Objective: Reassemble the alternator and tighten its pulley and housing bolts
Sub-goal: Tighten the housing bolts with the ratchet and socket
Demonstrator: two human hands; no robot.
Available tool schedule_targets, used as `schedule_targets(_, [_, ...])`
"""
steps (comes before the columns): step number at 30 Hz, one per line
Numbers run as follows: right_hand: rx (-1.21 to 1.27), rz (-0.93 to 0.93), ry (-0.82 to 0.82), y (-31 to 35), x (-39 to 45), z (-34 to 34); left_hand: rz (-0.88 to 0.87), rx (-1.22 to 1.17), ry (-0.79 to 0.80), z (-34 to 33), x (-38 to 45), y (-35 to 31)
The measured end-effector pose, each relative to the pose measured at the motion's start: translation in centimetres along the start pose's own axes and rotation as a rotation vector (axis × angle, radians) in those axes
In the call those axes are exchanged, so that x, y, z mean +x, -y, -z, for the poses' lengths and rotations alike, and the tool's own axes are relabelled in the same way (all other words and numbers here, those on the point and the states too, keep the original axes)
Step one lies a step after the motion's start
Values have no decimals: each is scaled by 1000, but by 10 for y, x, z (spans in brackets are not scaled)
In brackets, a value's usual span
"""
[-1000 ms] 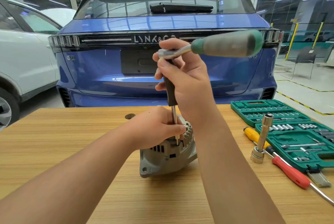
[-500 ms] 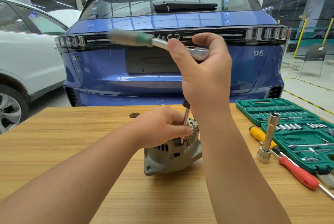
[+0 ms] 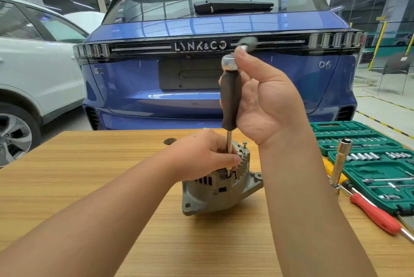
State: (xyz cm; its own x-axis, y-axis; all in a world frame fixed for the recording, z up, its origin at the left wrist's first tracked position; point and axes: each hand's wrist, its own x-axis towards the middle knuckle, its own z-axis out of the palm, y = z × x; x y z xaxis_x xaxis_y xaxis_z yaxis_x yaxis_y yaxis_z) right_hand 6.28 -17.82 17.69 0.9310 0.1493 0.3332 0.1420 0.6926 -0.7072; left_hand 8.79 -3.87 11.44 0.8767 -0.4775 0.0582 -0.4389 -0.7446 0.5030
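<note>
Here the alternator sits on the counter, left hand gripping it steady, seemingly so the driver, clamped in the right hand's curled fingers, stays seated on a housing bolt.

Blue Lynk & Co 06 parked tail-on right behind the wooden table, with a white SUV just beside it on the left. Over on the right side of the table there's a green socket set case lying open, with sockets in their rows. A red-handled screwdriver and a yellow-handled one lie by the case. There's also a metal socket extension standing tilted there.
</note>
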Motion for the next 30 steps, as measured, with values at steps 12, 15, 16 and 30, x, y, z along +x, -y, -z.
schedule_targets(12, [-545,405,100,-22,5,0,-5,-28,-5,-2,3,3])
schedule_targets(15, [-342,266,267,-16,8,12,-14,-27,-21,-1,3,3])
schedule_targets(16, [-276,234,327,-14,9,15,-17,-24,-26,-1,3,3])
schedule_targets(30, [-724,655,-320,-21,8,6,-30,-21,29,-2,1,1])
